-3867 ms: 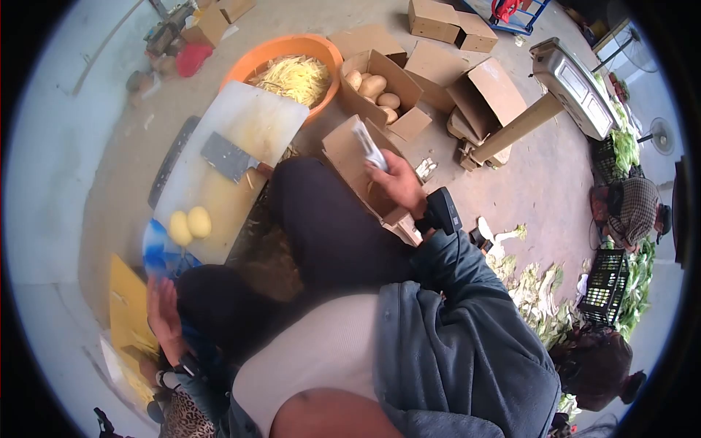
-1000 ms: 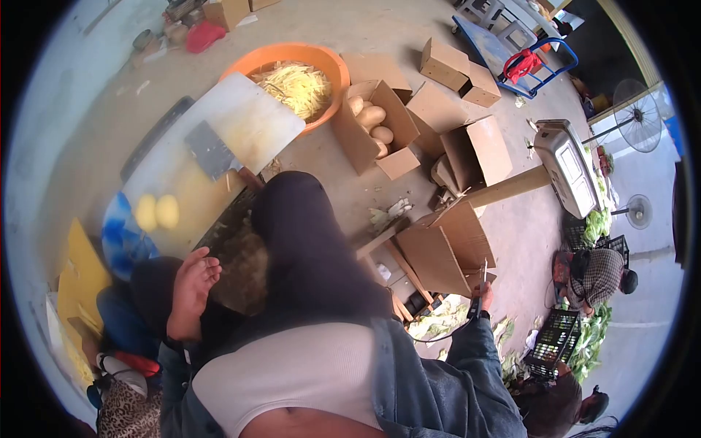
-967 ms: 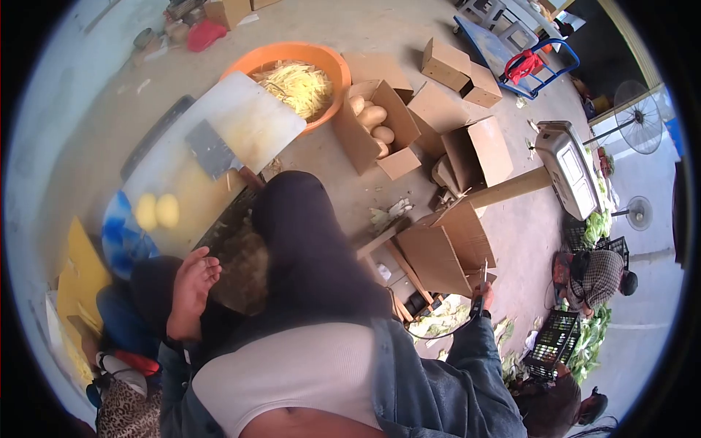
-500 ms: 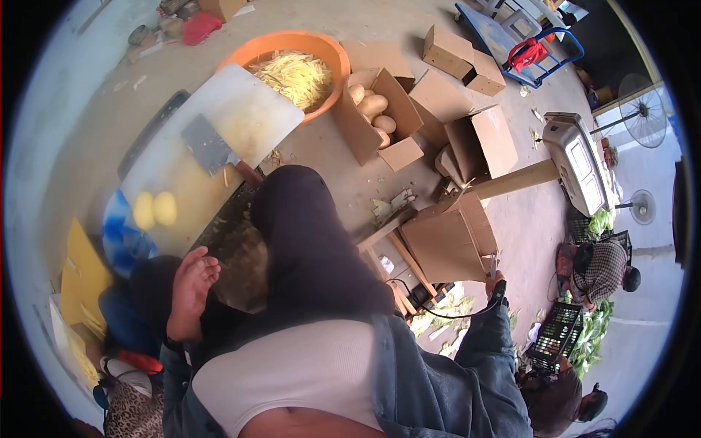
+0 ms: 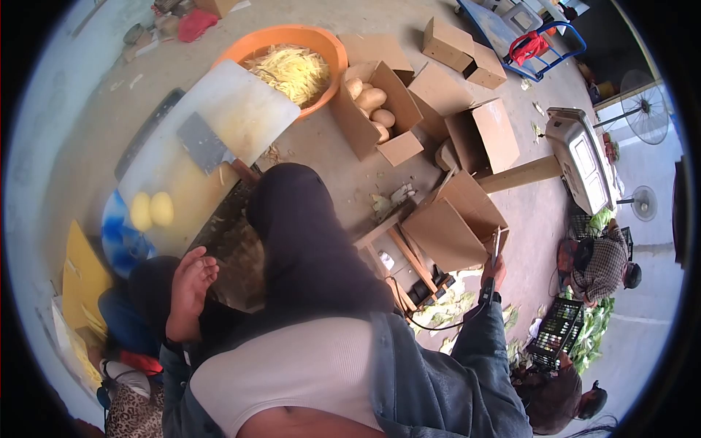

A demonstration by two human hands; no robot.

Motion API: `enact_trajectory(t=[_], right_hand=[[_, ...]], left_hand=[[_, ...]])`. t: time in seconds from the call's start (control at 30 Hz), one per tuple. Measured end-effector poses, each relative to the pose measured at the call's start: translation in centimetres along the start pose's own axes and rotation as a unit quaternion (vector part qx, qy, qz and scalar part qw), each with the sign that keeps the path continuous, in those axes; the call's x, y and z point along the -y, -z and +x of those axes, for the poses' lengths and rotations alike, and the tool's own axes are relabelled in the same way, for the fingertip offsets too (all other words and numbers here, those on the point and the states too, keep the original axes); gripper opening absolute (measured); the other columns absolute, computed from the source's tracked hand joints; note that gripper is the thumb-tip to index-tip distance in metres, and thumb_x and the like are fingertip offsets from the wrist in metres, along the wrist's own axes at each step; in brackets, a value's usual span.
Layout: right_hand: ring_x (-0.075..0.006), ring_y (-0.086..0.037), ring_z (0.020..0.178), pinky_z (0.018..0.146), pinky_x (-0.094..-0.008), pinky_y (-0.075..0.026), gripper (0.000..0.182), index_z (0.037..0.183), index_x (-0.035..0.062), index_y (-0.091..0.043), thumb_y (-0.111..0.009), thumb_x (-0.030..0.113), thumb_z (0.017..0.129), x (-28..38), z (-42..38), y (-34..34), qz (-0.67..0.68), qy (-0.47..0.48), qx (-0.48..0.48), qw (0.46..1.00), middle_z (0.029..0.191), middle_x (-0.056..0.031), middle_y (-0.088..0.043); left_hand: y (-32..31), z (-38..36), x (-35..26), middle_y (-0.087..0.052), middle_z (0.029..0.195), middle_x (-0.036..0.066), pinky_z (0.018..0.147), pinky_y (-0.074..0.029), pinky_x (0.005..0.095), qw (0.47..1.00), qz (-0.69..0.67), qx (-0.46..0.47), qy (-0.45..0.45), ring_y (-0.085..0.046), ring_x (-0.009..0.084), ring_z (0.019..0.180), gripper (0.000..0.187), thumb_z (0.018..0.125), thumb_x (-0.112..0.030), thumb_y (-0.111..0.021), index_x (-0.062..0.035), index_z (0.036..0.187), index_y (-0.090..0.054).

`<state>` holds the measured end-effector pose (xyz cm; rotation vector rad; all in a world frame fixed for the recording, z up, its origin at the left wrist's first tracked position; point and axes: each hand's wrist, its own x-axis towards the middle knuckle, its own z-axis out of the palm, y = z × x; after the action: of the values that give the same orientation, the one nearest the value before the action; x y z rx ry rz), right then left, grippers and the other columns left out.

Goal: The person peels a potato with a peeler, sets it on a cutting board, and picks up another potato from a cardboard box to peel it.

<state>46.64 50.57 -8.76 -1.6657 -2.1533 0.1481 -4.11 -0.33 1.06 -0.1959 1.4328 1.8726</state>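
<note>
While the right hand (image 5: 496,271) holds a slim tool (image 5: 496,244), a cardboard box (image 5: 439,235) gapes.

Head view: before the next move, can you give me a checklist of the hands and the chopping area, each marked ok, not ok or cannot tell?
1. Left hand free: ok, raised with nothing visible in it.
2. Slim item in the right hand identifiable: cannot tell, too small.
3. Cleaver wholly on the white board: not ok, its handle juts past the edge by the knee.
4. Peeled potatoes on the board: ok, two side by side.
5. Orange basin upright: ok.
</note>
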Motion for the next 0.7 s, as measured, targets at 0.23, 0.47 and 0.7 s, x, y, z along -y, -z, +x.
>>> enact_trajectory(t=[0.23, 0.47, 0.7], right_hand=[[-0.0372, -0.059, 0.073, 0.067, -0.0413, -0.046, 0.015, 0.086, 0.0013, -0.06, -0.055, 0.012, 0.077, -7.8, -1.4, -3.0, -0.047, -0.079, 0.066, 0.994, 0.075, -0.0196, -0.061], [-0.0306, -0.063, 0.075, 0.07, -0.0386, -0.047, 0.023, 0.091, 0.0042, -0.065, -0.055, 0.009, 0.071, -4.8, -2.6, -1.9, 0.018, -0.183, 0.037, 0.982, 0.079, -0.0155, -0.065], [-0.0159, -0.062, 0.075, 0.066, -0.0288, -0.047, 0.022, 0.102, 0.0023, -0.063, -0.049, -0.002, 0.086, -0.2, -1.7, -5.3, 0.298, -0.067, -0.065, 0.95, 0.092, -0.009, -0.067]], left_hand=[[0.1, 0.2, 0.2, -0.064, 0.095, 0.011, 0.077, -0.05, 0.0292, 1.0, 0.004, -0.007, 0.009, -0.062, 0.0194, 0.086, 0.034, 0.088, -0.01, -0.057, -0.0011, 0.12, -0.051], [0.4, 0.0, 0.2, -0.063, 0.096, 0.011, 0.077, -0.05, 0.0299, 1.0, 0.011, -0.008, 0.009, -0.062, 0.0201, 0.086, 0.034, 0.089, -0.011, -0.057, -0.0014, 0.12, -0.05], [1.1, 0.5, 0.3, -0.063, 0.097, 0.011, 0.078, -0.052, 0.0318, 1.0, 0.007, -0.004, 0.03, -0.063, 0.0202, 0.087, 0.029, 0.091, -0.009, -0.052, -0.005, 0.12, -0.051]])
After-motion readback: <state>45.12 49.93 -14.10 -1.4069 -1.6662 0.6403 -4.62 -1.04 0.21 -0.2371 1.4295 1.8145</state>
